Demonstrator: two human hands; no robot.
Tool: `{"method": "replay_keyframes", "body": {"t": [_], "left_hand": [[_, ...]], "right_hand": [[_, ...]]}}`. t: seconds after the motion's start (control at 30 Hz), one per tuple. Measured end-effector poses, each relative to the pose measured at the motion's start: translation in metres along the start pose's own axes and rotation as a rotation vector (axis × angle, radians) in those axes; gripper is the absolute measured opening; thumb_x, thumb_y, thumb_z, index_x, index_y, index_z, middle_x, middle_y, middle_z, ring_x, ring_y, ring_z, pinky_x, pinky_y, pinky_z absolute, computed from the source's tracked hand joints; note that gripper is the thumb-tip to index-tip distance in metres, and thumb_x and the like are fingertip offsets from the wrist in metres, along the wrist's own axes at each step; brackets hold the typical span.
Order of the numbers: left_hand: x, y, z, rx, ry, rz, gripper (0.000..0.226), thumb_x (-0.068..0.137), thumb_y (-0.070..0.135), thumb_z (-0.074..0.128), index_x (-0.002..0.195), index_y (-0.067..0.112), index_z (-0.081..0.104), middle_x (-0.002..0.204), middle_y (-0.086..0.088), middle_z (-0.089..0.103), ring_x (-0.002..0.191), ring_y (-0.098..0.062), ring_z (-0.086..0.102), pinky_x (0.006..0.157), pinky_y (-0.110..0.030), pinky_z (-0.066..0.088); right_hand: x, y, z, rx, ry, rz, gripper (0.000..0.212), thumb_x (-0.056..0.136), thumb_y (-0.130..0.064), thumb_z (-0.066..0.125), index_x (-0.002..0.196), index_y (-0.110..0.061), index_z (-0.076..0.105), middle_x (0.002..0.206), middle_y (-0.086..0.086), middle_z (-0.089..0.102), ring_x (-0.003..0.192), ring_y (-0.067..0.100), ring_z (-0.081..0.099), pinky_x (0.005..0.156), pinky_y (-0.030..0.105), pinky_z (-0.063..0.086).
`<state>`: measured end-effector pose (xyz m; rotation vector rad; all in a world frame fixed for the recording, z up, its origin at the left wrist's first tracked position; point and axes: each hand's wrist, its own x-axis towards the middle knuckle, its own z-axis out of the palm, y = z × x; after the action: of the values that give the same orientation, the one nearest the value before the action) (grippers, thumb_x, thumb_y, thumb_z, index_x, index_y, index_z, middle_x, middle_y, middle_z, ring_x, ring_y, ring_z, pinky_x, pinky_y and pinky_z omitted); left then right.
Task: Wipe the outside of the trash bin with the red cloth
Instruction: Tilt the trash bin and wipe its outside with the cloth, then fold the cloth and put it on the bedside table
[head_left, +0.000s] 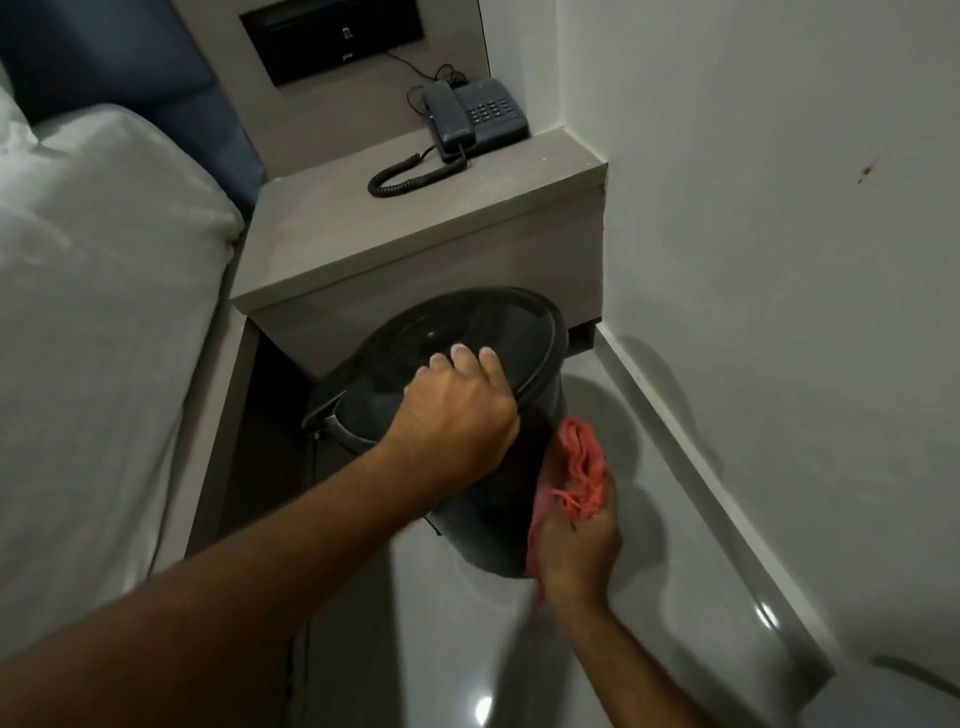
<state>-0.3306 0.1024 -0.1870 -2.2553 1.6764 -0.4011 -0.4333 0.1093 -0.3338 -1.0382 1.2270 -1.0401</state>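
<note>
Down from the head view: 1 black trash bin (498, 519) standing on the glossy floor (649, 597), just in front of the grey nightstand (415, 228). Left hand (457, 415) clamped over the bin's lid (467, 322) edge, fingers curled. Right hand (576, 540) closed around the red cloth (582, 462), pressed against the bin's right side. Telephone (478, 117) on the nightstand, bed (98, 291) at left.

Both forearms are bare, no sleeves; left hand (457, 410) and right hand (576, 540) ungloved.
</note>
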Motion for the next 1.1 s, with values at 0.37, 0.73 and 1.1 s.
{"method": "replay_keyframes", "body": {"t": [0.37, 0.73, 1.1], "left_hand": [[-0.046, 0.004, 0.033, -0.067, -0.051, 0.179, 0.064, 0.08, 0.044, 0.064, 0.118, -0.007, 0.062, 0.115, -0.039, 0.062, 0.103, -0.055, 0.062, 0.081, -0.058, 0.055], [0.003, -0.179, -0.159, -2.598, -0.531, -0.813, 0.051, 0.088, 0.059, 0.05, 0.111, 0.02, 0.072, 0.11, -0.011, 0.073, 0.096, -0.024, 0.07, 0.076, -0.04, 0.057], [0.085, -0.353, -0.233, -1.959, -0.334, -0.895, 0.032, 0.084, 0.008, 0.068, 0.111, 0.018, 0.055, 0.111, -0.015, 0.067, 0.081, -0.028, 0.074, 0.058, -0.037, 0.06]], "right_hand": [[0.04, -0.109, -0.014, 0.268, 0.463, 0.336, 0.038, 0.097, -0.003, 0.058, 0.134, -0.012, 0.062, 0.114, 0.002, 0.068, 0.078, 0.013, 0.069, 0.052, 0.015, 0.053], [0.003, -0.397, 0.101, 0.707, -0.249, 0.573, 0.038, 0.1, -0.012, 0.053, 0.137, -0.009, 0.061, 0.123, 0.017, 0.073, 0.111, 0.027, 0.072, 0.101, 0.048, 0.054], [0.06, -0.48, 0.198, -0.11, -0.275, 0.306, 0.05, 0.084, -0.001, 0.075, 0.127, -0.005, 0.051, 0.106, 0.018, 0.07, 0.093, 0.031, 0.072, 0.081, 0.045, 0.061]]}}
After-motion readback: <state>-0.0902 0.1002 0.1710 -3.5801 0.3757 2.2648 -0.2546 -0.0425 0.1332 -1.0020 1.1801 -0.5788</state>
